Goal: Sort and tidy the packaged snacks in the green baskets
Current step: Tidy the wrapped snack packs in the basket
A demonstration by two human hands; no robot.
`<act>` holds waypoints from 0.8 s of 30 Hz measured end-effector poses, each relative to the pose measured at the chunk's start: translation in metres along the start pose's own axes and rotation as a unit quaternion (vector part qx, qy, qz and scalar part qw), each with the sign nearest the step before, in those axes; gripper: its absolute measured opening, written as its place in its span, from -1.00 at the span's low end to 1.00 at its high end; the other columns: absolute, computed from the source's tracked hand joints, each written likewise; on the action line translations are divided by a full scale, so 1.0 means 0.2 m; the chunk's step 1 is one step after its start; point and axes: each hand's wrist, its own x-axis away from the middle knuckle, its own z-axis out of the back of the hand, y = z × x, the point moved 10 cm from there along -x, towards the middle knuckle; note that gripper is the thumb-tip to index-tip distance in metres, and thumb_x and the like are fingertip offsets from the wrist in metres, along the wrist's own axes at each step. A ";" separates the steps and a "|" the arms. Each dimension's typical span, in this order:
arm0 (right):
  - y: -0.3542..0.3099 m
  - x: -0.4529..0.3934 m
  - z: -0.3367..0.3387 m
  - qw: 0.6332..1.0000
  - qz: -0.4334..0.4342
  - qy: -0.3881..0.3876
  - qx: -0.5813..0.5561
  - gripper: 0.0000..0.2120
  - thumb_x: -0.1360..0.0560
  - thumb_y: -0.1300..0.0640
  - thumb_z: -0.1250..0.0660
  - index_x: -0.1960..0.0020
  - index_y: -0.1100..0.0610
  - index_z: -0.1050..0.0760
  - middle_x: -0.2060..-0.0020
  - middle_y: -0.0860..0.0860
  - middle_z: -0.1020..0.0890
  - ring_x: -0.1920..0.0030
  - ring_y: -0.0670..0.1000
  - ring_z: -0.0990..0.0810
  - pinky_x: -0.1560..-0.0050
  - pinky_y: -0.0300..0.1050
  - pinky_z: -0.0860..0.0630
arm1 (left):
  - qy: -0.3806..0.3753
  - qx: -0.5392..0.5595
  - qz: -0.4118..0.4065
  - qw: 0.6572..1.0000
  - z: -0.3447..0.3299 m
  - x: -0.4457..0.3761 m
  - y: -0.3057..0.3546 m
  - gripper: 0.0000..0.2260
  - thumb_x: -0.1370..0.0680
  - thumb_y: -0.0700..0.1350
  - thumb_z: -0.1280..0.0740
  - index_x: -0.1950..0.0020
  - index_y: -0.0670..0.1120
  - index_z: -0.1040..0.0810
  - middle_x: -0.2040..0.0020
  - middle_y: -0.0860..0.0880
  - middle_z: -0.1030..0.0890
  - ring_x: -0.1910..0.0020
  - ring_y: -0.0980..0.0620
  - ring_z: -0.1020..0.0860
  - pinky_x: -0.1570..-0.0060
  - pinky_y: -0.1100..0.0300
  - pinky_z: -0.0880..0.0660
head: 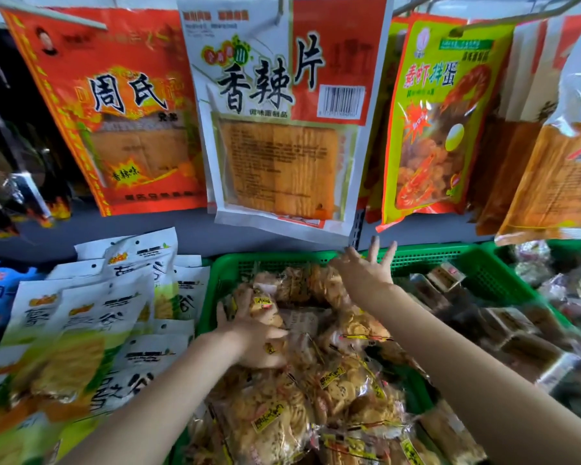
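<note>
Head view looks down at a green basket point(235, 263) full of clear snack packs point(342, 387) with small round crackers inside and yellow labels. The packs lie in a messy pile, some flat and some tilted, from the back wall of the basket down to the near edge.

The left hand point(254, 333) rests on the pile at the left side of the basket. Its fingers are curled around one snack pack point(265, 305), and the thumb points up by the basket's left wall. So the left grip is holding that pack.

The right hand point(366, 268) is up at the back rim of the basket. Its fingers are straight and spread wide apart. This grip holds nothing, and I cannot tell if the fingertips touch the rim.

Just right of it sits a second green basket point(483, 266) with dark brown wrapped bars point(517, 333). To the left lies a stack of white and green bags point(91, 317).

Above the baskets hang big bags: an orange bag point(121, 105), a white and red bag point(282, 109), and a yellow-green bag point(440, 119) with a shrimp picture.
</note>
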 end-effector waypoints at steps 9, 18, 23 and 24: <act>-0.56 0.03 -0.23 0.932 0.214 -0.153 -0.250 -0.44 -0.49 0.23 -0.30 -0.43 0.04 -0.22 -0.30 0.17 -0.44 -0.22 0.14 -0.46 -0.11 -0.08 -0.41 | -0.019 0.019 0.049 0.998 -0.06 -0.02 -0.20 -0.48 -0.51 0.26 -0.21 -0.45 0.26 -0.21 -0.52 0.11 0.29 -0.47 -0.27 0.29 -0.33 -0.40 0.14; -0.57 -0.04 -0.37 0.944 0.145 -0.201 -0.219 -0.11 -0.42 0.25 -0.41 -0.48 -0.15 0.09 -0.38 0.26 -0.22 -0.23 0.29 -0.44 -0.05 0.07 -0.44 | -0.032 0.005 0.055 0.998 -0.10 -0.06 -0.21 -0.44 -0.48 0.32 -0.19 -0.46 0.25 -0.19 -0.52 0.06 0.32 -0.48 -0.32 0.18 -0.33 -0.42 0.10; -0.56 -0.01 -0.29 0.951 0.156 -0.163 -0.210 -0.22 -0.43 0.38 -0.33 -0.48 0.00 -0.01 -0.22 0.18 -0.47 -0.18 0.22 -0.48 -0.07 0.05 -0.41 | -0.030 0.014 0.039 0.999 -0.12 -0.06 -0.21 -0.42 -0.47 0.33 -0.19 -0.46 0.25 -0.19 -0.51 0.02 0.35 -0.50 -0.30 0.10 -0.40 -0.34 0.04; -0.55 0.00 -0.26 0.950 0.155 -0.151 -0.224 -0.26 -0.43 0.39 -0.32 -0.46 0.02 -0.06 -0.20 0.17 -0.49 -0.17 0.21 -0.49 -0.04 0.03 -0.42 | -0.030 0.016 0.036 0.999 -0.12 -0.06 -0.21 -0.42 -0.47 0.33 -0.19 -0.46 0.24 -0.18 -0.51 0.01 0.35 -0.50 -0.27 0.08 -0.42 -0.30 0.03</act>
